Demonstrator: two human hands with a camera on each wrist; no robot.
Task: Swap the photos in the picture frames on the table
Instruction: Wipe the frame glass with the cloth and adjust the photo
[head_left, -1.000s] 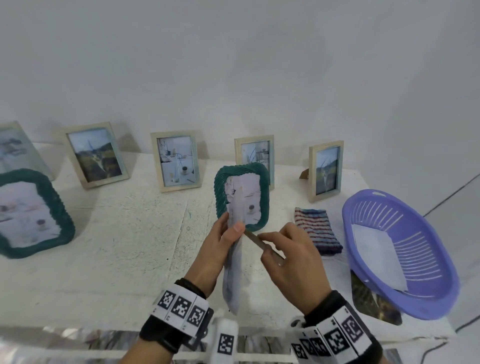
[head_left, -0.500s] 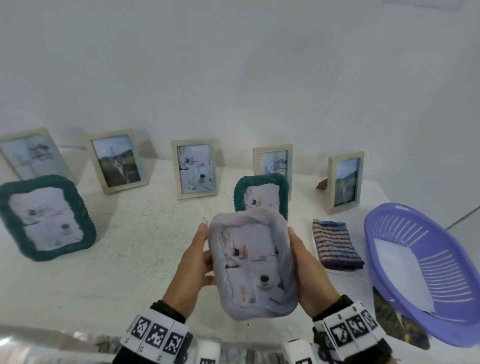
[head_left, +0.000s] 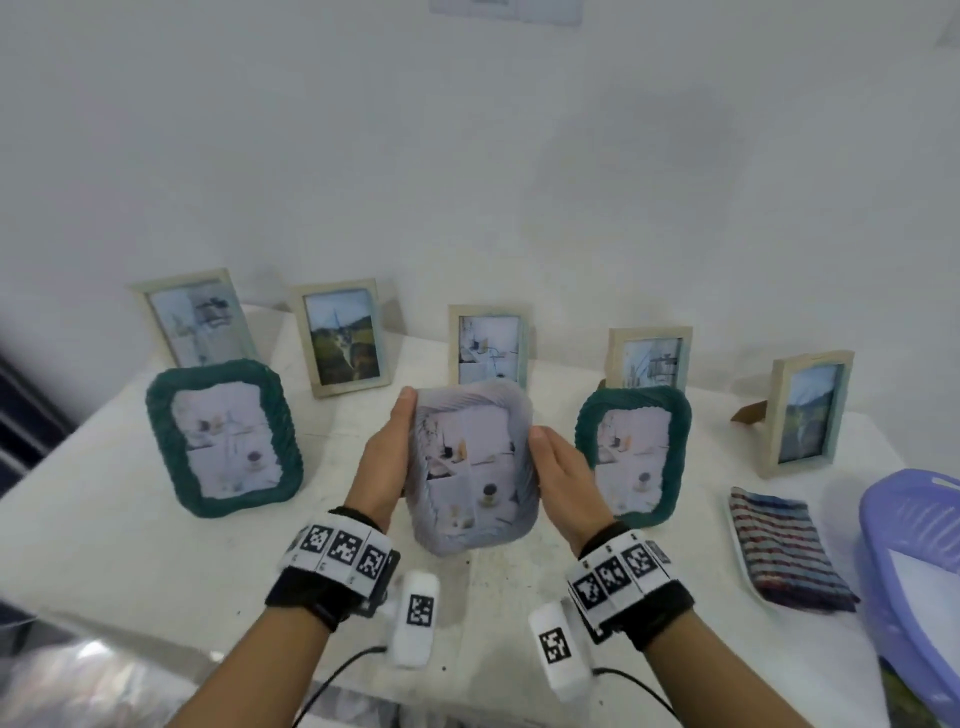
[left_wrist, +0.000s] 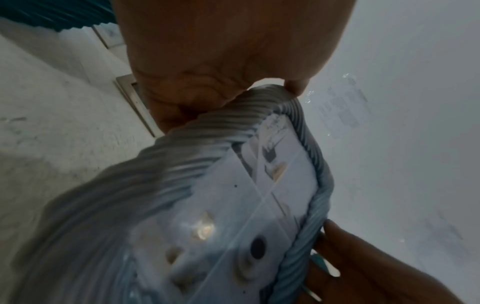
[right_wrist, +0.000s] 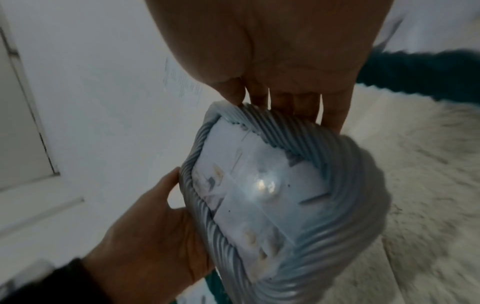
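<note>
I hold a grey ribbed picture frame (head_left: 470, 467) upright above the table (head_left: 130, 545), its photo of cups facing me. My left hand (head_left: 387, 457) grips its left edge, thumb on the front near the top corner. My right hand (head_left: 563, 478) grips the right edge. The left wrist view shows the grey frame (left_wrist: 233, 205) under my left palm (left_wrist: 221, 51). The right wrist view shows the frame (right_wrist: 272, 195) between my right hand (right_wrist: 285, 51) and my left hand (right_wrist: 150, 226). Two green ribbed frames stand on the table, one left (head_left: 223, 436), one right (head_left: 634, 452).
Several pale wooden frames line the wall, among them one at far left (head_left: 200, 317), one in the middle (head_left: 488, 345) and one at far right (head_left: 808, 410). A folded striped cloth (head_left: 784, 551) lies at the right, beside a purple basket (head_left: 914, 571) holding white paper.
The grey frame was edge-on with my right fingers at its back. It has turned to face me, and both hands have shifted to its sides.
</note>
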